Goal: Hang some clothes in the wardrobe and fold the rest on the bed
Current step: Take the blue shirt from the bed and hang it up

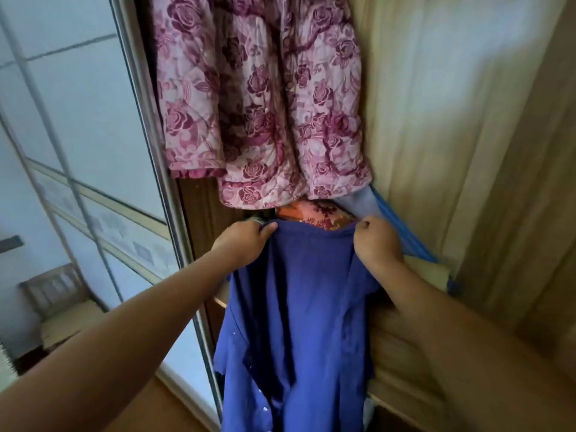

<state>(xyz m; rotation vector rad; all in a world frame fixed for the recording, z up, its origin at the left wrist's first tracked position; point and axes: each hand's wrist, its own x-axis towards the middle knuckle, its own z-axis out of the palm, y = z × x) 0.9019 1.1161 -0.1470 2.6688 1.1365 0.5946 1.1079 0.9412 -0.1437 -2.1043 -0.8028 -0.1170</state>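
Two-handed hold on the blue garment; left hand and right hand each pinched on its top edge, spread at the open wardrobe, just below a hung floral coat; hanging step, seemingly; next, onto a hanger, none visible.

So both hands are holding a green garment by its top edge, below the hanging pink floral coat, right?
No: the head view shows the garment is blue, not green. The left hand and right hand do grip its top edge, below the hanging pink floral coat.
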